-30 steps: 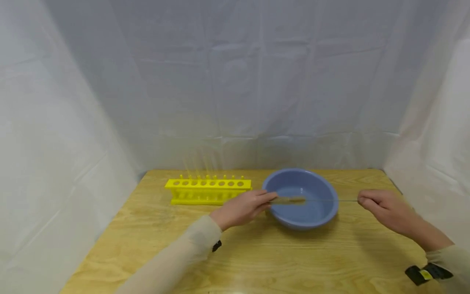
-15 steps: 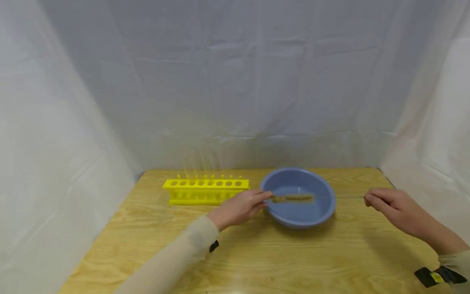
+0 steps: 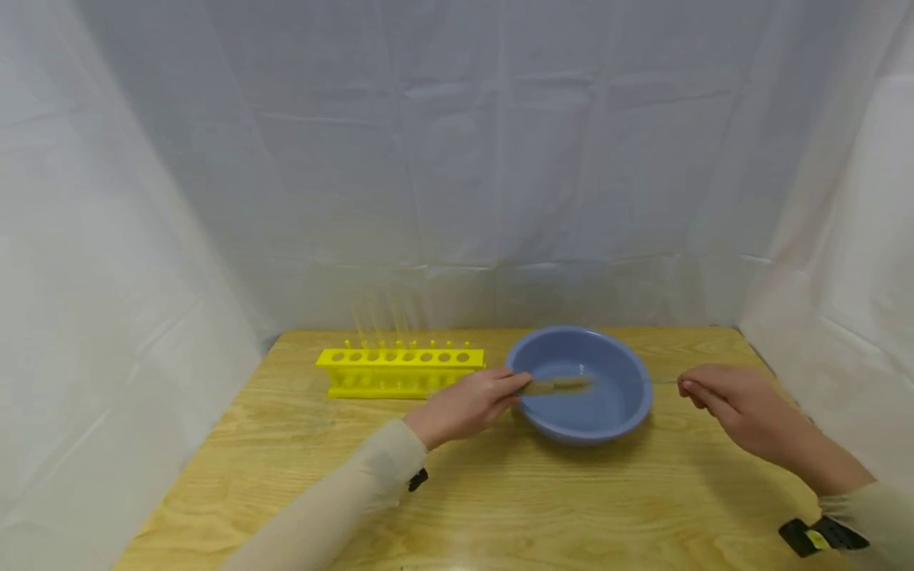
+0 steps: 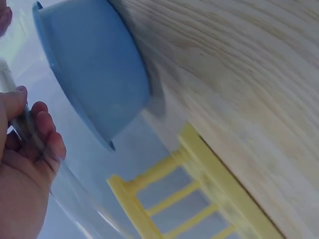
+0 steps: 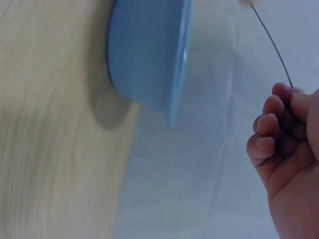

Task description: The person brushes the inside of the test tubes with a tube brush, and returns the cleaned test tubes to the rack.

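Note:
My left hand (image 3: 467,408) grips a clear glass test tube (image 4: 82,201), held sideways over the near left of the blue basin (image 3: 578,434). My right hand (image 3: 750,416), to the basin's right, pinches the thin twisted wire (image 5: 273,45) of a test tube brush between thumb and forefinger. The tan bristle head of the brush (image 3: 574,384) lies over the basin, in line with the tube, its left part inside the tube's mouth. Motion blurs the bristles, and how deep they reach is hidden by my left fingers.
A yellow test tube rack (image 3: 400,361) stands behind and left of my left hand, with several clear tubes (image 3: 382,317) leaning up at its left half. The wooden table (image 3: 500,507) is bordered by white sheeting (image 3: 457,159) at the back and sides.
My right hand first drew to the right, pulling more of the brush out, then came back left, pushing the brush further into the tube. My left hand stays nearly in place.

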`<state>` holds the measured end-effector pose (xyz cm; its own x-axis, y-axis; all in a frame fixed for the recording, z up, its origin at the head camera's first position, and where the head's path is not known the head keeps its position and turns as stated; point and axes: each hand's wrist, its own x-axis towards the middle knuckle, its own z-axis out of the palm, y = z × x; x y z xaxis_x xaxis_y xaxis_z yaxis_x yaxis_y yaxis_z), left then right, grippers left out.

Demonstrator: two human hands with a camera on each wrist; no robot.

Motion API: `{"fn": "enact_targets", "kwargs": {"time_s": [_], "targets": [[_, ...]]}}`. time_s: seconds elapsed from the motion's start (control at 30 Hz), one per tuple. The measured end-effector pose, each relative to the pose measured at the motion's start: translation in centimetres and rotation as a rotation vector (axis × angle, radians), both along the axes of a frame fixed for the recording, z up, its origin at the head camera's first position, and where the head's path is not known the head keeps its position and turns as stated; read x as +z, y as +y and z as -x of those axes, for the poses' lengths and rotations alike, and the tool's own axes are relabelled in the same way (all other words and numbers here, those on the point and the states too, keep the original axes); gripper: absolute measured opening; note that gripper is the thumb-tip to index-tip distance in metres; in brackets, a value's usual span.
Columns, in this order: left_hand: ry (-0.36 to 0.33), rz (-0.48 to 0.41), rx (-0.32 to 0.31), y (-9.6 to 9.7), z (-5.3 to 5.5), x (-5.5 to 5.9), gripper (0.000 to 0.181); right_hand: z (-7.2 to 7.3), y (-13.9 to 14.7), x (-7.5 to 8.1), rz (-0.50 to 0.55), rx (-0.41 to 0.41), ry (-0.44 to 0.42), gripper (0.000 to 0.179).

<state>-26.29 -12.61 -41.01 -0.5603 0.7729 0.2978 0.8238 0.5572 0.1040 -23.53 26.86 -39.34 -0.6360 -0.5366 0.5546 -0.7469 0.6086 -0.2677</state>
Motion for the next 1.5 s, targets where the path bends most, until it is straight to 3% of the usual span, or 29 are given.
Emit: {"fn": "enact_targets", "kwargs": {"time_s": [0.17,0.43,0.7,0.77,0.93,1.0,1.13,1.5], "targets": [[0.018,0.007,-0.018,0.9,-0.2,0.5,0.041,0.4,-2.6,-0.7,-0.021,0.066,-0.025,0.024],[0.023,0.010,-0.013,1.4,-0.2,0.4,0.039,1.3,-5.5,-1.7,0.012,0.084,0.060,0.022],[0.158,-0.002,-0.076,2.6,-0.1,0.0,0.036,2.1,-9.0,-3.0,-0.003,0.180,0.012,0.021],[0.162,0.017,-0.067,2.6,-0.2,-0.1,0.036,2.0,-9.2,-3.1,0.019,0.180,-0.037,0.023],[0.206,0.046,-0.064,2.6,-0.1,-0.1,0.034,1.7,-9.3,-2.7,0.137,0.230,-0.286,0.026],[0.224,0.057,-0.060,2.6,0.1,-0.1,0.032,1.7,-9.3,-2.5,0.169,0.266,-0.349,0.028],[0.233,0.076,-0.067,2.4,0.3,-0.2,0.032,1.9,-9.4,-2.4,0.197,0.310,-0.388,0.032],[0.183,0.062,-0.110,2.2,0.5,-0.3,0.034,2.1,-8.7,-2.4,0.195,0.302,-0.390,0.035]]}}
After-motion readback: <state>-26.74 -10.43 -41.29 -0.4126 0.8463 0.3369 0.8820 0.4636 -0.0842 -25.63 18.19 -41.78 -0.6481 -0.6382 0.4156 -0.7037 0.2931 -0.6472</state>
